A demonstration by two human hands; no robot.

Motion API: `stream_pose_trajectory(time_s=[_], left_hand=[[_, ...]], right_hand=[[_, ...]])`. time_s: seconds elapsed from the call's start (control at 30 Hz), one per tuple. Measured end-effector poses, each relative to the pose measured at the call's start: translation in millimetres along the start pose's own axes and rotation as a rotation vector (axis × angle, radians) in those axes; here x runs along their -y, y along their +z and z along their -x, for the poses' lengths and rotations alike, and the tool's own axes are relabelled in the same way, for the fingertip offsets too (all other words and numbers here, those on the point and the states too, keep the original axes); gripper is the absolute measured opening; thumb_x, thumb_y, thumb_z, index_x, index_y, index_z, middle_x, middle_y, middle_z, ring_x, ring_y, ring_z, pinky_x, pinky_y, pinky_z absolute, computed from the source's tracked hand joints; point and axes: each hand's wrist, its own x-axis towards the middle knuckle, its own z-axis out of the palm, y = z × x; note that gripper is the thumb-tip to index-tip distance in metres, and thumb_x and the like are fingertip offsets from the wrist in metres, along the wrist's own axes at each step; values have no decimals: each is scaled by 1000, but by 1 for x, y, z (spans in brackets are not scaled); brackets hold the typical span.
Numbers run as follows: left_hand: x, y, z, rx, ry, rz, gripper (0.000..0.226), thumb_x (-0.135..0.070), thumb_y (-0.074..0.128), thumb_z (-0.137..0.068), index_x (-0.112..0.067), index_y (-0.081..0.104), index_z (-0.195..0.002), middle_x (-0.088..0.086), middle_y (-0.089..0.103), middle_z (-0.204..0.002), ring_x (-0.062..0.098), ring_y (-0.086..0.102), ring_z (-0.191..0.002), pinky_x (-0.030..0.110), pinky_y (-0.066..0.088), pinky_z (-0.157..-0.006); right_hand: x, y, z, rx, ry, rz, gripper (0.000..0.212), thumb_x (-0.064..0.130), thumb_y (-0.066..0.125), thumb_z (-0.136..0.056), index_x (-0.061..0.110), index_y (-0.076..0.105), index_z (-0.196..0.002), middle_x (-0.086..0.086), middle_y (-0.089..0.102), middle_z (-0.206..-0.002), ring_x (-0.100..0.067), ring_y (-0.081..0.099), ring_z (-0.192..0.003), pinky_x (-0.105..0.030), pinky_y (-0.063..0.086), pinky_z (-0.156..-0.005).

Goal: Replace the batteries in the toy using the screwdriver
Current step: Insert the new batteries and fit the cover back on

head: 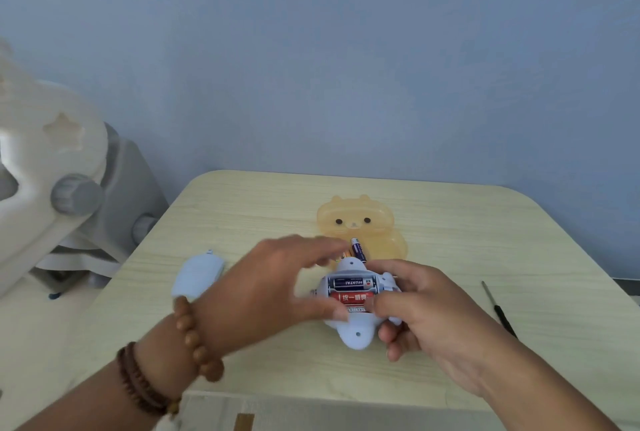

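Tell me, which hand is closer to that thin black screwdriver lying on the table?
Right. The right hand holds the pale blue toy, left of the thin black screwdriver. The left hand is farther away, across the toy.

Soft, even daylight, no hard shadows; the left hand (277, 286) is motion-blurred, and the edges bend outward.

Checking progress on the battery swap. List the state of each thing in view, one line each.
toy: belly up, battery bay open, batteries seated inside
cover: off, lying on the table left of the toy
loose battery: out, resting in the orange bear-shaped tray
screwdriver: lying unused at right
left hand: thumb on the bay
right hand: gripping the toy
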Motion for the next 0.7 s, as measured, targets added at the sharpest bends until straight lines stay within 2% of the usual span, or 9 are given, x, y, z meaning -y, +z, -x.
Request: stream_pose_trajectory(time_s=[0.07, 0.13, 0.2, 0.27, 0.37, 0.47, 0.6, 0.7], left_hand=[[8, -21, -1, -27, -90, -82, 57, -67, 69, -72, -32, 66, -117, -18, 69, -100, -3, 63, -86, 18, 50, -76], [18, -40, 5, 46, -255, -214, 45, -64, 70, -74, -37, 64, -111, -19, 64, -95, -2, 61, -81, 14, 46, -70], [23, -52, 14, 205, -404, -307, 47, -62, 70, -76, -42, 56, -116, -20, 58, -100, -3, 57, -86, 13, 41, -72], [22, -61, 21, 310, -533, -408, 55, -65, 66, -79, -43, 47, -127, -19, 52, -111, -1, 53, -98, 19, 41, -81], [34, -69, 25, 244, -692, -674, 65, -70, 57, -82, -31, 45, -132, -5, 52, -122, 17, 52, -113, 31, 45, -91], [53, -66, 27, 163, -867, -689, 71, -75, 51, -80, -20, 50, -125, 5, 54, -115, 24, 56, -103, 35, 47, -82], [60, -52, 26, 218, -858, -608, 66, -70, 59, -79, -20, 51, -122, -1, 54, -109, 20, 55, -103, 31, 45, -81], [57, -51, 21, 184, -814, -582, 60, -54, 71, -79, -19, 55, -125, -2, 59, -111, 18, 57, -103, 28, 46, -81]], right_hand=[[-4, -1, 2, -7, -14, -51, 39, -4, 68, -87, 20, 72, -117, -13, 73, -86, -21, 59, -55, -31, 53, -48], [-7, -2, 3, -13, -24, -72, 41, -3, 70, -87, 19, 69, -122, -13, 74, -90, -22, 59, -56, -32, 54, -49], [-9, -2, 4, -10, -40, -78, 43, -2, 71, -88, 19, 68, -125, -13, 74, -92, -22, 59, -57, -32, 55, -49], [-9, -1, 4, -8, -55, -82, 39, -1, 71, -88, 21, 71, -121, -11, 74, -88, -22, 59, -56, -32, 55, -49], [-11, -1, 4, -4, -71, -87, 34, 0, 72, -88, 24, 76, -112, -8, 74, -81, -21, 59, -56, -32, 55, -49], [-14, -2, 5, -14, -80, -107, 31, 3, 74, -87, 24, 77, -110, -9, 74, -82, -22, 59, -56, -32, 55, -50], [-19, -3, 4, -19, -112, -110, 32, 6, 77, -86, 24, 76, -112, -8, 74, -85, -22, 58, -57, -32, 54, -50], [-21, -4, 3, -7, -133, -88, 32, 6, 77, -85, 24, 77, -112, -10, 74, -92, -22, 58, -57, -32, 54, -51]])
